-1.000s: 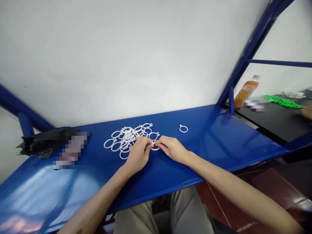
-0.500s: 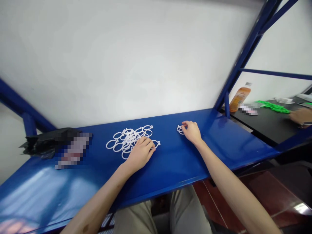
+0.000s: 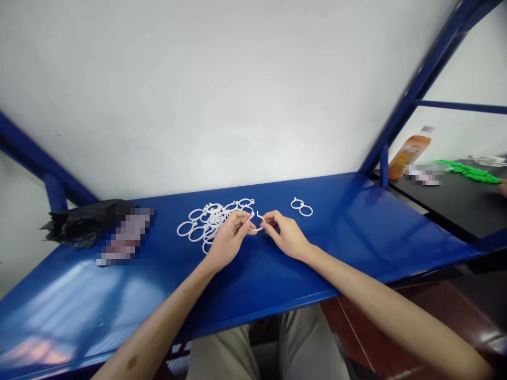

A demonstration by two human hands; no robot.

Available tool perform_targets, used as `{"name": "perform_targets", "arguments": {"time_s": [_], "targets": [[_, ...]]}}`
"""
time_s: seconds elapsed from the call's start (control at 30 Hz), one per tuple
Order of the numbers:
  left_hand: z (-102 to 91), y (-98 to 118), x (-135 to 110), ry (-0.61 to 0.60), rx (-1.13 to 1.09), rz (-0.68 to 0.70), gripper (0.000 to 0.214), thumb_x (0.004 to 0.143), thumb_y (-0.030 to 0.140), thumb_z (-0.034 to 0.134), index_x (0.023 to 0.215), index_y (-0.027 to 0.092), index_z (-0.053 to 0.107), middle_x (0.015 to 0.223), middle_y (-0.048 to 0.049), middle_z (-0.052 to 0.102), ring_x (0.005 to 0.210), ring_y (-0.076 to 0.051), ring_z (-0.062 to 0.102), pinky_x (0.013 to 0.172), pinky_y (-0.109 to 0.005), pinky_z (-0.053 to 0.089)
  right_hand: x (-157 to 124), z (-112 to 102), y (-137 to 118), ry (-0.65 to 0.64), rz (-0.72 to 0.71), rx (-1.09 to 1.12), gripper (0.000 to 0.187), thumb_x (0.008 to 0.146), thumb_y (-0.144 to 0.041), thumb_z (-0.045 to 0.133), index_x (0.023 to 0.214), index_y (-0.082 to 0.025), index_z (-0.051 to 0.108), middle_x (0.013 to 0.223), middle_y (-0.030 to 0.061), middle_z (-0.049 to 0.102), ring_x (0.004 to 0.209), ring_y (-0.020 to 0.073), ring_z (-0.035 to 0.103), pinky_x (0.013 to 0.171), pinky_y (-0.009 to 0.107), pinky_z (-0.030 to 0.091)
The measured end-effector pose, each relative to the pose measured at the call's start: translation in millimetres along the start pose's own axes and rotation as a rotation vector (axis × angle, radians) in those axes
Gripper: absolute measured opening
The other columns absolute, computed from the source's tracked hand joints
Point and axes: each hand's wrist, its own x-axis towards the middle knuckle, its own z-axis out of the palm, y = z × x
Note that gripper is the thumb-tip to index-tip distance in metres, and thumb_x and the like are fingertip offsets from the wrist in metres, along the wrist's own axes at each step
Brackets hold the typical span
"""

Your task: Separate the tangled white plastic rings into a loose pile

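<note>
My left hand [image 3: 226, 240] and my right hand [image 3: 287, 235] meet over the blue table [image 3: 348, 237], both pinching one white plastic ring [image 3: 255, 222] whose ends stand apart. The left fingers grip its left end, the right fingers its right end. Just left of the hands lies a pile of several white rings [image 3: 209, 219]. Two closed white rings [image 3: 301, 206] lie side by side on the table to the right of my right hand.
A crumpled black bag [image 3: 81, 226] with a blurred item lies at the table's left. Blue frame posts [image 3: 415, 84] rise at the right. Beyond them a dark table [image 3: 451, 203] holds an orange bottle [image 3: 407, 150], green pieces [image 3: 467, 170] and another person's hand [image 3: 502, 186].
My right hand left a ring beside the lone one at the right and came back to the left hand. Both hands now hold a fresh ring from the pile.
</note>
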Motion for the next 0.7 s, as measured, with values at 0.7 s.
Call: {"name": "perform_targets", "arguments": {"time_s": [0.7], "targets": [[-3.6,-6,-4,0.016,0.874,0.356,0.019,0.1,0.023,0.044,0.107,0.021,0.062,0.104,-0.0081,0.069,0.101,-0.023,0.062,0.089,-0.04,0.053,-1,5,5,-0.047,-0.352,-0.417,0.023,0.105,-0.025,0.043,0.109,-0.018,0.065,0.094,0.008,0.072,0.085,0.0188,0.067,0.077,0.031,0.054]]}}
